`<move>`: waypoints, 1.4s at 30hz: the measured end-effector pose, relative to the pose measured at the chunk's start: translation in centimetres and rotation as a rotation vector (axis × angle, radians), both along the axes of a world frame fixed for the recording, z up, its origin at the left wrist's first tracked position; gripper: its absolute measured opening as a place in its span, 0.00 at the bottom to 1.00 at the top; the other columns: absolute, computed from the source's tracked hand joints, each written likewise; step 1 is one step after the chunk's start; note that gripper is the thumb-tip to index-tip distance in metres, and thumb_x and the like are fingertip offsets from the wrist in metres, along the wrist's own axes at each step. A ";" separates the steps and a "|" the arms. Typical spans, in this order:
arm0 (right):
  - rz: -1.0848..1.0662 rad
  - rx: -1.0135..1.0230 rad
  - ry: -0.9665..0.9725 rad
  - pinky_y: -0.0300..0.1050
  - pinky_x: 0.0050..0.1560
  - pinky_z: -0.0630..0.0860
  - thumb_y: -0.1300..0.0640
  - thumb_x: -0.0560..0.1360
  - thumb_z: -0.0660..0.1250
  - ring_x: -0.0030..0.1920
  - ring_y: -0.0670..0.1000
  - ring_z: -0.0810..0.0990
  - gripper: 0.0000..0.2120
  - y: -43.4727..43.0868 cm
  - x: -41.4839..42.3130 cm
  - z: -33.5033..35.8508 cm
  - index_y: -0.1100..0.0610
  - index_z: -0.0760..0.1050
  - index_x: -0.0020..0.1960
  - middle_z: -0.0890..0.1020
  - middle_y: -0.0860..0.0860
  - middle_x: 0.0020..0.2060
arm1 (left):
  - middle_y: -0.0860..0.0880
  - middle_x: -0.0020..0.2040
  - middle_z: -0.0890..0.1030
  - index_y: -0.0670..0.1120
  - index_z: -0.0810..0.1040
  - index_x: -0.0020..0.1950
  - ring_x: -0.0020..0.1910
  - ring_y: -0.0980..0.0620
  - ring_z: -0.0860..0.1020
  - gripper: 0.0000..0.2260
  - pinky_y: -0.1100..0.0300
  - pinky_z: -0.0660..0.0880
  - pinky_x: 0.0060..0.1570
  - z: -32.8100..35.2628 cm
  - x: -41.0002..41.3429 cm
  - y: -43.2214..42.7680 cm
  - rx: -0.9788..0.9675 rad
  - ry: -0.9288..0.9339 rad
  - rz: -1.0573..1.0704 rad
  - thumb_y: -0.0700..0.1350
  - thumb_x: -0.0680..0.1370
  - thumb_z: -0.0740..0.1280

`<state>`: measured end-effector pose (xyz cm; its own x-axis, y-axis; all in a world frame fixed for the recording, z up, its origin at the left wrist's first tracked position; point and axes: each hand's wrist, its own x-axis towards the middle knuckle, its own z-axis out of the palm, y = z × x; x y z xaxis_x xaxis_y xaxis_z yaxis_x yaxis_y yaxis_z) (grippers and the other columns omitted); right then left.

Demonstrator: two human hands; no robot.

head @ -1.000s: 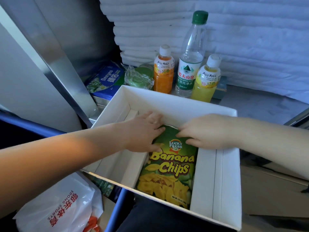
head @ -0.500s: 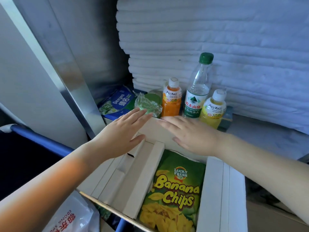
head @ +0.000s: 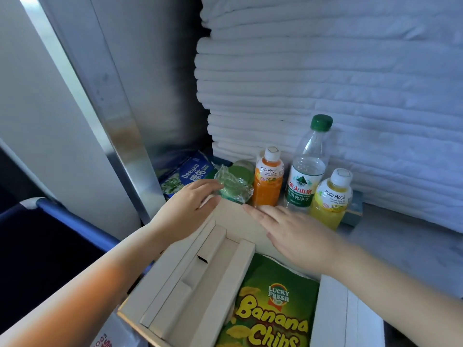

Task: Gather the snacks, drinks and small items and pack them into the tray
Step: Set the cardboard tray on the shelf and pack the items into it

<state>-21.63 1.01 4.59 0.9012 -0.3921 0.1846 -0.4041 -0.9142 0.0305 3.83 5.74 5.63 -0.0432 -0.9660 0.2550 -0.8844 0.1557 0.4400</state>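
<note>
White tray [head: 348, 311] up front, chips bag [head: 273, 306] lying flat inside on the right half. Behind the far rim: water bottle [head: 307, 171] tallest, yellow drink [head: 330, 199] to its right, orange drink [head: 267, 179] to its left, all upright. Blue pack [head: 186, 174] tucked in the left corner, wrapped green snack [head: 234, 184] between it and the orange drink. Left hand [head: 185, 209] flat and open, fingertips touching the green snack. Right hand [head: 298, 236] spread open over the far rim, gripping nothing.
</note>
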 end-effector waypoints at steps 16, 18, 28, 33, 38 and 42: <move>-0.043 0.104 -0.033 0.45 0.53 0.76 0.57 0.80 0.56 0.55 0.47 0.70 0.35 -0.1 0.1 0.3 0.44 0.35 0.75 0.68 0.45 0.62 | 0.43 0.77 0.52 0.44 0.50 0.76 0.74 0.41 0.54 0.37 0.46 0.57 0.69 -4.3 4.5 -10.0 0.356 -0.323 0.513 0.65 0.77 0.56; -0.047 0.124 -0.040 0.45 0.53 0.76 0.57 0.80 0.55 0.55 0.46 0.70 0.35 -0.2 0.1 0.3 0.43 0.34 0.75 0.68 0.45 0.62 | 0.44 0.77 0.51 0.47 0.49 0.77 0.74 0.42 0.53 0.37 0.45 0.54 0.70 -4.8 4.9 -10.4 0.403 -0.333 0.502 0.67 0.76 0.53; -0.049 0.171 -0.072 0.43 0.51 0.76 0.53 0.81 0.53 0.55 0.44 0.72 0.32 -0.1 0.1 0.5 0.41 0.35 0.75 0.69 0.43 0.60 | 0.39 0.71 0.59 0.50 0.50 0.77 0.66 0.38 0.62 0.38 0.49 0.63 0.63 -5.6 4.9 -10.7 0.303 -0.346 0.513 0.68 0.74 0.56; -0.045 0.166 -0.061 0.44 0.53 0.76 0.53 0.81 0.53 0.57 0.45 0.71 0.32 -0.1 0.1 0.6 0.41 0.34 0.75 0.69 0.44 0.61 | 0.42 0.68 0.59 0.50 0.55 0.75 0.61 0.40 0.65 0.37 0.50 0.68 0.56 -5.4 4.9 -10.6 0.231 -0.243 0.509 0.65 0.73 0.63; -0.045 0.152 -0.053 0.44 0.52 0.76 0.53 0.81 0.52 0.55 0.45 0.71 0.32 -0.1 0.1 0.5 0.41 0.34 0.75 0.69 0.44 0.60 | 0.43 0.64 0.61 0.50 0.63 0.71 0.57 0.41 0.67 0.32 0.50 0.71 0.54 -5.2 4.5 -10.2 0.124 -0.177 0.518 0.61 0.72 0.66; -0.042 0.147 -0.055 0.45 0.52 0.76 0.53 0.81 0.53 0.55 0.46 0.71 0.33 -0.1 0.0 0.4 0.41 0.33 0.74 0.70 0.44 0.60 | 0.45 0.62 0.63 0.51 0.64 0.71 0.56 0.43 0.67 0.30 0.51 0.69 0.56 -4.8 4.3 -9.8 0.025 -0.095 0.549 0.59 0.72 0.67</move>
<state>-21.62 0.88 4.94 0.8735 -0.4560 0.1706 -0.4396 -0.8893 -0.1259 8.14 -4.10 0.82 0.4465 -0.8589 0.2509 -0.8686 -0.3486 0.3522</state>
